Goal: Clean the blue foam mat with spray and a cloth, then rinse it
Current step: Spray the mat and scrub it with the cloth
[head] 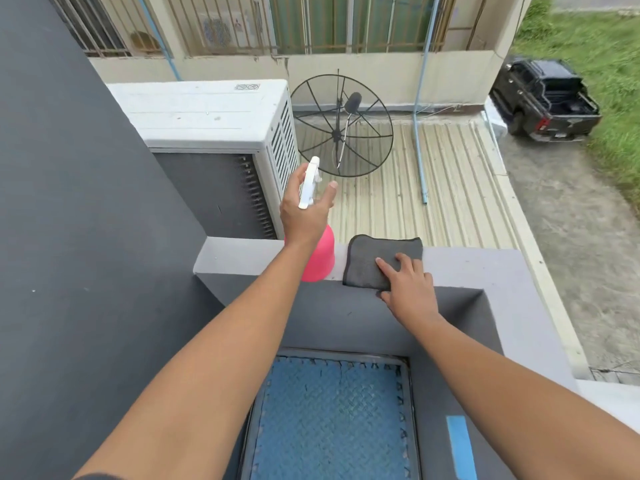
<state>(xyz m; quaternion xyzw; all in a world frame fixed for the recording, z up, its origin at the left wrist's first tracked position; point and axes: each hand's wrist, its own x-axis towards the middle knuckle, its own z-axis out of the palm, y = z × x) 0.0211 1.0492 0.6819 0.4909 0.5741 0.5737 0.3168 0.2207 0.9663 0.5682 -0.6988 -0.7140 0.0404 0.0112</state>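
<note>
The blue foam mat (pixel 332 417) lies flat on the floor below me, inside a dark frame. A spray bottle (pixel 320 259) with a pink body and a white trigger head stands on the grey ledge (pixel 239 256). My left hand (pixel 304 211) holds its neck just under the head, with the thumb sticking out straight to the right. A dark grey cloth (pixel 367 254) lies folded on the ledge right of the bottle. My right hand (pixel 407 285) rests on the cloth's near right corner, fingers on top and thumb at the edge that hangs over the ledge.
A white air-conditioner unit (pixel 207 116) sits beyond the ledge at the left, beside a black mesh dish (pixel 343 126) on a corrugated roof. A dark wall (pixel 69 202) runs along my left. A blue tape strip (pixel 460 445) marks the floor right of the mat.
</note>
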